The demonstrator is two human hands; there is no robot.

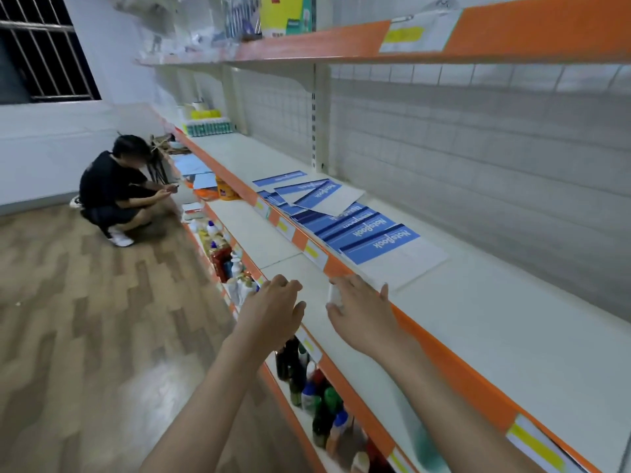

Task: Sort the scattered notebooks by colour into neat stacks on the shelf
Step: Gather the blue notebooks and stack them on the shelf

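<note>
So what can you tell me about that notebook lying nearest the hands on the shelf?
The nearest notebook is thin and flat, its cover looking like glossy card. One half is blue with white "NoteBook" lettering and a dark stripe, the other half plain white. It lies face up and skewed on the cream shelf, its white corner near the orange front edge. Its far edge overlaps the next notebook in the scattered row. Neither hand touches it; the right hand is just short of it.

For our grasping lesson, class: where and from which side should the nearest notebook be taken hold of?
Take the nearest notebook by its white front corner, which lies just behind the orange shelf lip. Come from the aisle side: it lies flat, topmost in the overlapping row, nearest the right hand.
</note>
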